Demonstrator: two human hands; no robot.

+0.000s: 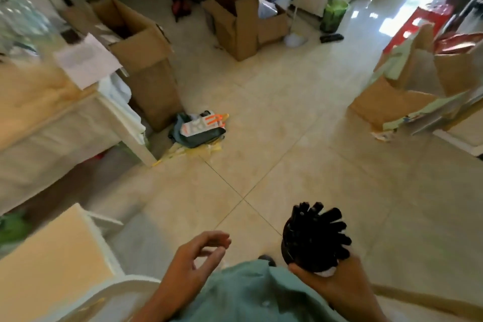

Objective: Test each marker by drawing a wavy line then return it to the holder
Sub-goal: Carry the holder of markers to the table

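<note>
— Two hands up front: what's the right hand (337,280) got?
— Fingers wrapped under the black holder (300,246), markers (324,230) fanned out of it, over bare floor (300,138).
— And the left hand (193,261)?
— Loosely curled, holding nothing, beside the table (52,256) edge.
— Room ahead?
— Open tiles, boxes (149,60) ringing the edges.

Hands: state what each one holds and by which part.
The right hand grips the black holder full of black markers from below, round its base. The left hand holds nothing; its fingers hang loosely curled.
</note>
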